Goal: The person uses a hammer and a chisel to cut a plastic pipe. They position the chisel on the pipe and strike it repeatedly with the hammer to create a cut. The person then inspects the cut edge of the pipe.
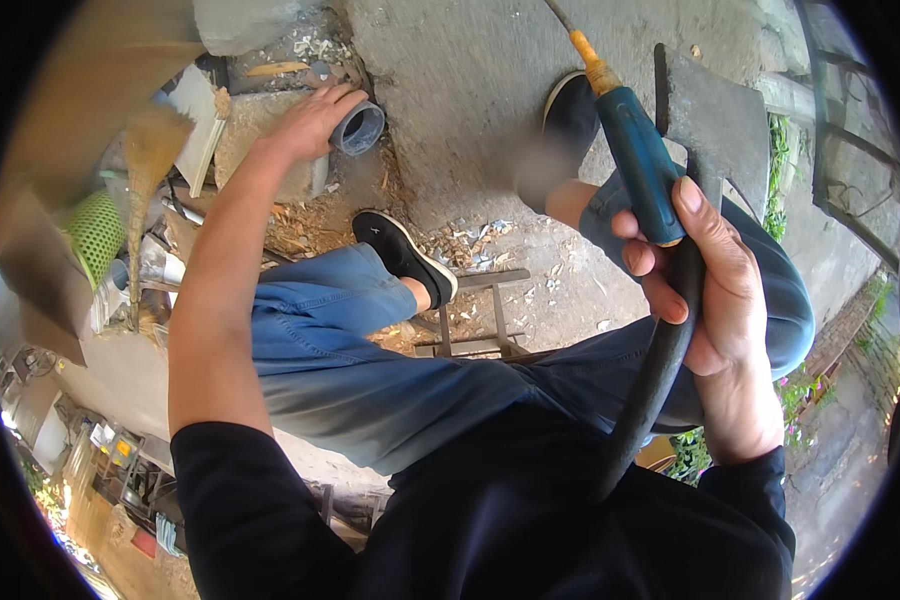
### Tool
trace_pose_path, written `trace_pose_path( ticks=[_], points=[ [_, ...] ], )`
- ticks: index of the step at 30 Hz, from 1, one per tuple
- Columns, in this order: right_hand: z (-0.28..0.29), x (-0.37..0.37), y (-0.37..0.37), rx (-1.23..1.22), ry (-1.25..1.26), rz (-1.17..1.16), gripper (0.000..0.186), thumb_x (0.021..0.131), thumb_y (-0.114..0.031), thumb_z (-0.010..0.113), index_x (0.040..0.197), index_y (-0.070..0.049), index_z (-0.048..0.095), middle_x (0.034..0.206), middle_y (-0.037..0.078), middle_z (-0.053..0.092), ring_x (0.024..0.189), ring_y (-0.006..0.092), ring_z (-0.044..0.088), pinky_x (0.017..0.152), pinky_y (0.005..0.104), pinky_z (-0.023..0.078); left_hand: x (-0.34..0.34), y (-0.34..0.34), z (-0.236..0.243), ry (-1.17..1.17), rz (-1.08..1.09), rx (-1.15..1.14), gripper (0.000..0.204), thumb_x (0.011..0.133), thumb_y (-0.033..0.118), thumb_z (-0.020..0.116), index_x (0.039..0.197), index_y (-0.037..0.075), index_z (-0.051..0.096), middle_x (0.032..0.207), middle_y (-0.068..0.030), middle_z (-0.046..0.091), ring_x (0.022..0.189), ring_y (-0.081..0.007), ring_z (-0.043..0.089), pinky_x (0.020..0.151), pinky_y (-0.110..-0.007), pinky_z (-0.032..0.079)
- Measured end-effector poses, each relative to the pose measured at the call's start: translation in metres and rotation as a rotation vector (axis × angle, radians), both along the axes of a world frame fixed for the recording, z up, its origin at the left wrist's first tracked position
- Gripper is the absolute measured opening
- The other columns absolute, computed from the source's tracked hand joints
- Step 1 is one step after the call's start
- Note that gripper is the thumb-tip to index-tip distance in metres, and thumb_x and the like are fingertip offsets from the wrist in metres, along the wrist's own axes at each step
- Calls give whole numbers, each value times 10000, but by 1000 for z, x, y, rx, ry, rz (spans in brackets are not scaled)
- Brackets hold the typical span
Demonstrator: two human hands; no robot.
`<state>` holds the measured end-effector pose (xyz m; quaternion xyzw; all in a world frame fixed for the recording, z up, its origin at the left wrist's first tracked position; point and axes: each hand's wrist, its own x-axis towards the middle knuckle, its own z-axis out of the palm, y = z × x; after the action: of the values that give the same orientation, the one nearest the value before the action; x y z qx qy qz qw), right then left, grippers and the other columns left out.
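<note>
Left hand (310, 122) touching grey cylinder (373, 130) by the concrete block (255, 135), can't tell how firmly | cylinder's mouth open, inside shadowed | right hand (720, 285) wrapped round blue-handled tool (638, 150) | green perforated basket (94, 238) far left, contents hidden

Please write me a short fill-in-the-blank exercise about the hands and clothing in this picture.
1. The blue-green cylindrical handle is held in the person's ____ hand.
2. The person's bare ____ hand touches the hollow, round grey pipe.
3. The long denim trousers are coloured ____.
4. Exactly ____ pale-soled black shoes show.

Missing words: right; left; blue; two.
</note>
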<state>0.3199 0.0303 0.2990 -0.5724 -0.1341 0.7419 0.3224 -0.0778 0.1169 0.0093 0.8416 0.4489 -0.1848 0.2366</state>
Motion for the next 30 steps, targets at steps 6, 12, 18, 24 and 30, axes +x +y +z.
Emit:
trace_pose_path(
  ticks=[6,12,18,24,30],
  points=[
    [1,-2,1,-15,-1,19,500,1011,-415,606,1143,67,635,970,145,727,720,105,690,410,175,453,21,-16,19,93,69,9,1032,746,14,810,1583,214,241,1591,-92,352,1468,-302,342,1221,-427,330],
    [5,-5,-1,-66,-27,-63,430,1039,-352,571,1178,55,579,960,211,687,663,134,611,347,161,428,18,-28,11,-32,-7,78,956,752,63,817,1539,149,281,1551,-114,398,1425,-310,397,1177,-411,377],
    [3,0,-3,-74,-12,-90,417,1030,-347,590,1176,43,578,945,213,683,638,134,600,349,160,432,25,-27,18,-63,193,-96,887,720,112,847,1453,84,349,1483,-164,459,1357,-359,459,1148,-413,405],
    [3,10,-4,-36,103,-111,392,1012,-356,623,1062,33,634,922,135,709,635,102,620,410,179,448,30,-27,50,-163,247,-88,946,693,245,868,1464,44,356,1432,-212,502,1338,-374,482,1148,-417,400],
    [9,21,-4,56,146,-104,351,995,-335,660,1056,10,631,908,125,714,633,87,608,434,178,448,86,-33,74,-437,628,-56,1000,673,343,890,1459,0,377,1361,-230,568,1274,-354,561,1106,-421,437]
  ],
)
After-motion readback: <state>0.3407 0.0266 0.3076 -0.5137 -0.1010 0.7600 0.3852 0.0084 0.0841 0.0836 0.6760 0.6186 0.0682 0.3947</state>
